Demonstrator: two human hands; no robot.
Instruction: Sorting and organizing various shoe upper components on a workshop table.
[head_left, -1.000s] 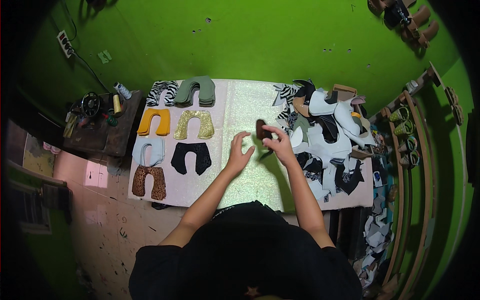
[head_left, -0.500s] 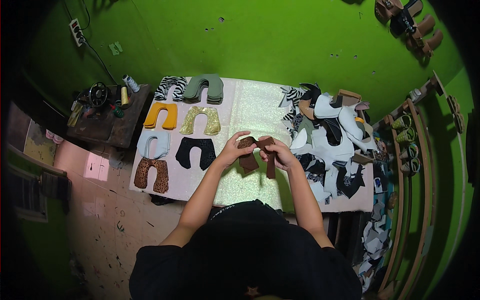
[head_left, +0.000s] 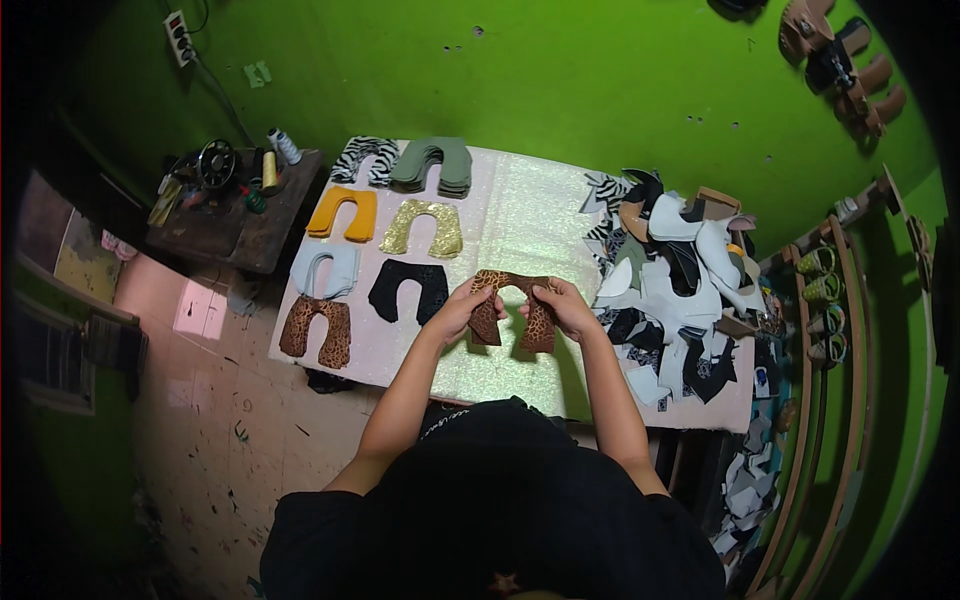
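Leopard-print piece point(head_left: 512, 306), arch-shaped, soft fabric, held between 2 hands above desk point(head_left: 520, 215) centre. Left hand point(head_left: 468, 305) pinching left leg, right hand point(head_left: 562, 305) pinching right leg. Desk top glittery, pale.

Both hands, left hand point(head_left: 462, 308) and right hand point(head_left: 562, 306), hold a leopard-print U-shaped piece point(head_left: 512, 308) above the table point(head_left: 520, 215).

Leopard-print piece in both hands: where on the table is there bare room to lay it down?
The table is bare down its middle, between the gold glitter piece and black piece on the left and the scrap heap on the right. The front strip under the left hand and right hand is free too. The right end and the left columns are crowded.
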